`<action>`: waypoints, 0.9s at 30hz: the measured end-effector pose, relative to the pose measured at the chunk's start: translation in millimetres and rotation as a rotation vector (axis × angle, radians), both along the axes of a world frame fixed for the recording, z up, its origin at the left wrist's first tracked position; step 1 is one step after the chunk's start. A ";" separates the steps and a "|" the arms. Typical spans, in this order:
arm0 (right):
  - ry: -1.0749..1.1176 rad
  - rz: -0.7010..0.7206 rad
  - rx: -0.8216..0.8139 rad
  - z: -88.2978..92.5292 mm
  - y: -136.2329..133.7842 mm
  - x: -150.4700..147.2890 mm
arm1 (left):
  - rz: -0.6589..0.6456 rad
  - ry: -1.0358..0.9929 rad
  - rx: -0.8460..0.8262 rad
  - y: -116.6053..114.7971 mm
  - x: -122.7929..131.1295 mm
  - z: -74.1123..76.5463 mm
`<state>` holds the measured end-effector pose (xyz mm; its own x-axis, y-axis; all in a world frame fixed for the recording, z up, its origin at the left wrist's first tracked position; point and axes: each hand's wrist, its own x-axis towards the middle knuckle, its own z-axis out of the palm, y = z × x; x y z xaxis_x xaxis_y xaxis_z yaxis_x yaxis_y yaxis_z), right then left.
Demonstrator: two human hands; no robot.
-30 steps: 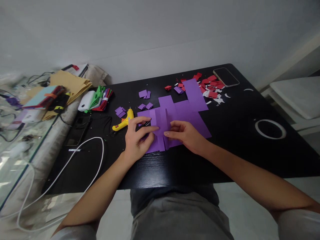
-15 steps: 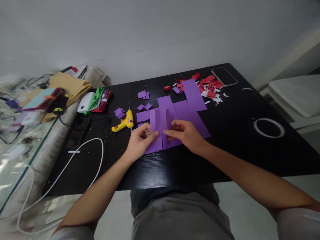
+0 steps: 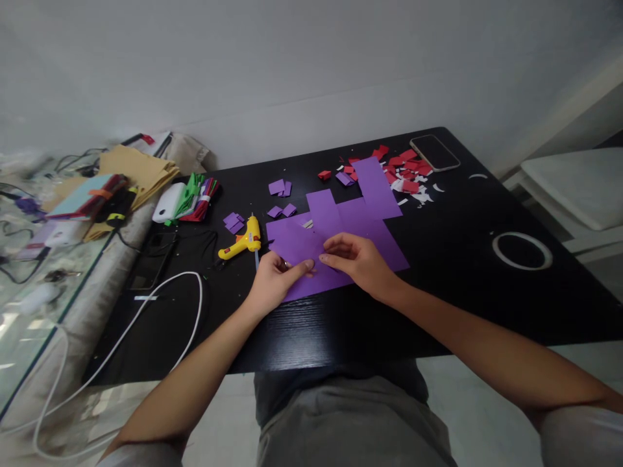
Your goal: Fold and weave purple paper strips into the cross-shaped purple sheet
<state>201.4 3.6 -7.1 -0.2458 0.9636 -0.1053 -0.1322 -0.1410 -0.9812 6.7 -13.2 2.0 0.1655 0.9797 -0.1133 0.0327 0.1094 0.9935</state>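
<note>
Both my hands meet over purple paper near the table's front edge. My left hand (image 3: 278, 277) is closed, thumb against fingers, at the near edge of a purple paper piece (image 3: 302, 241). From the other side my right hand (image 3: 359, 264) pinches the same piece between thumb and fingertips. Its outline blends into the large purple sheet (image 3: 389, 250) lying underneath, so its exact shape is hard to make out. A small grey metallic bit (image 3: 307, 224) shows just beyond it. Left of my left hand lies a yellow glue gun (image 3: 243, 241).
Small folded purple pieces (image 3: 280, 188) lie behind the sheets. A purple strip (image 3: 377, 188) partly overlaps red and white scraps (image 3: 411, 172) beside a phone (image 3: 435, 152). Right stands a tape ring (image 3: 522, 251); left are a white cable (image 3: 197, 305) and bundled coloured paper (image 3: 197, 198).
Half a second ago the held piece showed two upright folded flaps between my hands. Now those flaps no longer stand out, and the grey metallic bit has come into view. Both hands stay nearly in place.
</note>
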 end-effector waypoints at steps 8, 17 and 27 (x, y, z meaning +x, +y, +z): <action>-0.105 -0.036 0.114 9.6 3.7 6.7 | 0.092 -0.049 0.125 9.9 -19.3 -4.1; -0.182 0.006 0.137 9.9 4.2 7.8 | 0.042 0.189 0.147 9.2 -20.0 2.3; -0.087 -0.011 0.055 12.0 4.1 8.7 | 0.037 0.280 0.302 7.7 -19.6 5.8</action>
<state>210.1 7.7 4.9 -0.2272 0.9711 -0.0730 -0.0477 -0.0859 -0.9952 -12.9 -5.5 7.9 0.1333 0.9804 0.1448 0.3075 -0.1798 0.9344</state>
